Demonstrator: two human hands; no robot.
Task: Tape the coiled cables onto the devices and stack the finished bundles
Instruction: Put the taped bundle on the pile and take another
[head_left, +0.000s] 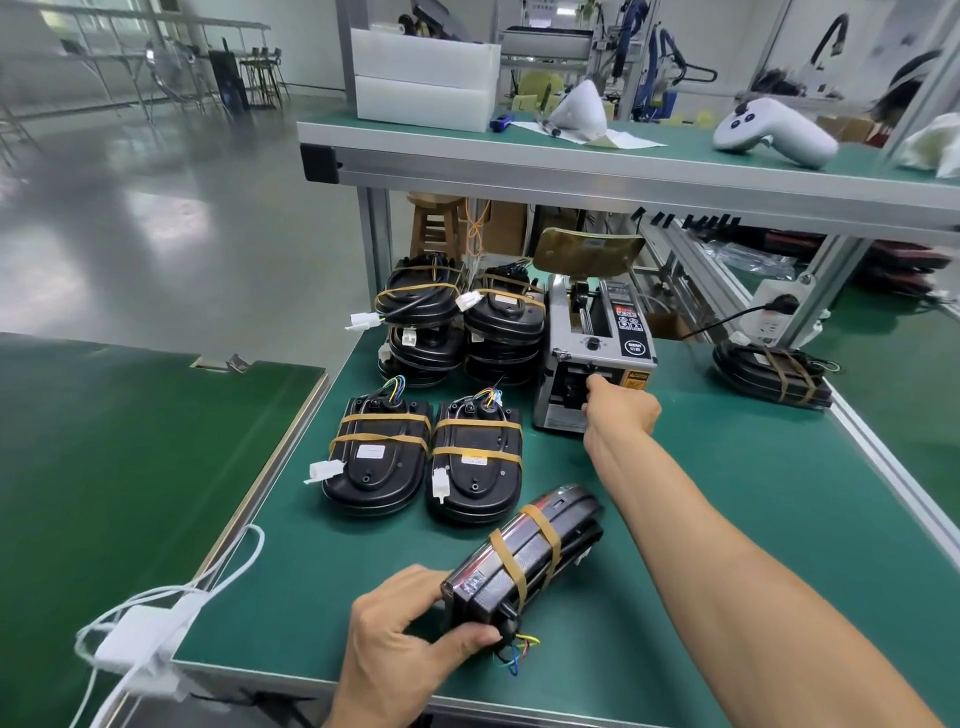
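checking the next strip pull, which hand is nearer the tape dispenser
Right. The right hand is at the front slot of the tape dispenser, fingers touching it. The left hand is near the table's front edge, gripping the taped device.

**Even workshop light, soft at the edges**

The scene is bright and evenly lit, seemingly from overhead. The polished floor (130, 208) shows pale glare patches and looks smeared. Shadows on the green table (727, 519) are faint. Wide-angle distortion bends the shelf (623, 171) and the frame edges. The centre is sharp; the far background is softer.
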